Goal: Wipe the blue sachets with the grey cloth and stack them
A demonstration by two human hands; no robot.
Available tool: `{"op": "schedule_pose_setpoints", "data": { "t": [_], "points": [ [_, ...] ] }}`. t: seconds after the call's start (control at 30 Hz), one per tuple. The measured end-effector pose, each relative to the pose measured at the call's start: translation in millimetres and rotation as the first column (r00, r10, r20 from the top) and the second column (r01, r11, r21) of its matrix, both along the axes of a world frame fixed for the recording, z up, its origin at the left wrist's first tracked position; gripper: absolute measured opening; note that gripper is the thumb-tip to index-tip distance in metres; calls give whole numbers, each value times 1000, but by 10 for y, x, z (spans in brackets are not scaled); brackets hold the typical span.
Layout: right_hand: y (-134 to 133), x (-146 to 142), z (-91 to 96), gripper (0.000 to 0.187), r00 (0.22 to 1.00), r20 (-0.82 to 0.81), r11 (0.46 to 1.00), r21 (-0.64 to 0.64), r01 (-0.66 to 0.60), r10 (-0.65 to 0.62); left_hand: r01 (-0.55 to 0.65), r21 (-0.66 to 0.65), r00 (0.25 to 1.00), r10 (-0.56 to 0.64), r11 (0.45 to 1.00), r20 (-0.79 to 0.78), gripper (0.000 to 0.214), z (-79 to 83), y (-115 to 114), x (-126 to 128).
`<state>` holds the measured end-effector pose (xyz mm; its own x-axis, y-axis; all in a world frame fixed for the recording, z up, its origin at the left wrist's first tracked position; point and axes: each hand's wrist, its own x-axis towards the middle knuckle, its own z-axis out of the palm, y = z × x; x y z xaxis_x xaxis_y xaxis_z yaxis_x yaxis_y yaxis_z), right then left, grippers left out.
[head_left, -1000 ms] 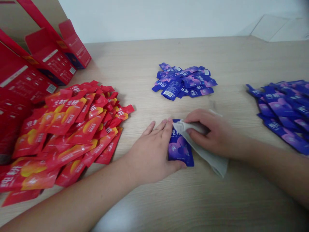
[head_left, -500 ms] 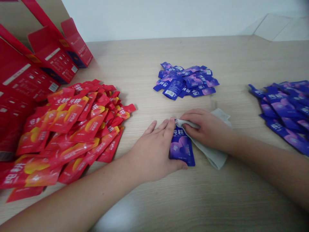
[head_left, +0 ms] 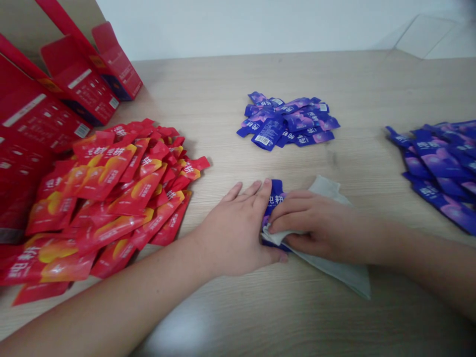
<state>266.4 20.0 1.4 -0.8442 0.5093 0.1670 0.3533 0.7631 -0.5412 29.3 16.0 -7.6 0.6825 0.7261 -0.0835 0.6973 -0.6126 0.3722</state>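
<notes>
A purple printed pouch (head_left: 275, 191) lies flat on the table in front of me, its lower part mostly covered by my hands and a cloth. My left hand (head_left: 238, 233) rests flat along the pouch's left edge, fingers stretched out, thumb at the bottom edge. Bunched in the fingers of my right hand (head_left: 316, 223) is a pale grey-white cloth (head_left: 334, 270), pressed on the lower part of the pouch. The cloth's loose ends spread out behind and in front of that hand.
Red and yellow pouches (head_left: 111, 198) are heaped at left, with red cardboard boxes (head_left: 85, 89) behind them. A small pile of purple pouches (head_left: 290, 121) lies at the back middle; another purple pile (head_left: 442, 163) is at right. A white wall (head_left: 260, 25) borders the table's back.
My right hand has slid the cloth from the pouch's top toward me, down to its lower part. The pouch's top now shows. My left hand stays in place.
</notes>
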Motion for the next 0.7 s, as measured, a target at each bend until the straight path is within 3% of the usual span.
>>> {"op": "schedule_pose_setpoints", "data": {
  "t": [0.27, 0.4, 0.47, 0.57, 0.63, 0.7],
  "points": [
    [485, 254, -170, 23, 936, 44, 923, 190, 336, -350, 3, 9, 1000, -2, 1000, -31, 131, 1, -9, 16],
    [455, 313, -155, 21, 886, -45, 856, 241, 457, -461, 2, 8, 1000, -2, 1000, -15, 129, 2, -23, 20],
    [311, 271, -62, 22, 910, -71, 895, 164, 415, -409, 2, 8, 1000, -2, 1000, -4, 128, 1, -25, 19],
    [65, 154, 104, 18, 990, -19, 988, -62, 141, -142, 8, 0, 1000, -8, 1000, 13, 124, -11, -16, 10],
    [-35, 79, 161, 20, 1000, 29, 987, -159, 8, -3, 18, -4, 1000, -18, 1000, 23, 124, -22, -7, 3],
    [-55, 30, 154, 22, 998, 47, 986, -164, -28, 36, 20, -3, 999, -20, 1000, 30, 125, -31, 0, 3]
  ]
}}
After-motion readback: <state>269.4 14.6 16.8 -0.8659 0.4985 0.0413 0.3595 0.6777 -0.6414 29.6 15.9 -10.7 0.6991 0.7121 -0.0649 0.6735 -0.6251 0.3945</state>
